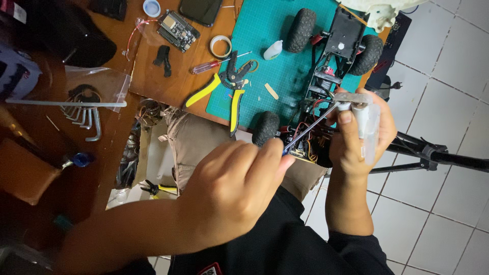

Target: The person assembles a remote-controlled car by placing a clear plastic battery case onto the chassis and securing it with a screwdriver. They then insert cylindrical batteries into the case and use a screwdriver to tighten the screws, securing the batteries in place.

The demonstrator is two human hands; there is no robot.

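Observation:
My left hand (pixel 229 193) is closed around the handle of a thin screwdriver (pixel 311 127). Its shaft slants up to the right, and the tip meets a flat metal plate (pixel 352 97). That plate sits on top of a small silver cylindrical part (pixel 362 119), which my right hand (pixel 356 140) grips upright. Both hands hover over my lap, just in front of a model car chassis (pixel 333 56) with black knobby tyres. The chassis rests on a green cutting mat (pixel 260 25), with wires showing at its near end.
Yellow-handled pliers (pixel 230 94), a red-handled screwdriver (pixel 211 65), a tape roll (pixel 220 46), a small white bottle (pixel 273 50) and a circuit board (pixel 177 29) lie on the brown desk. Hex keys (pixel 84 118) lie at left. A black tripod leg (pixel 433 153) crosses the tiled floor.

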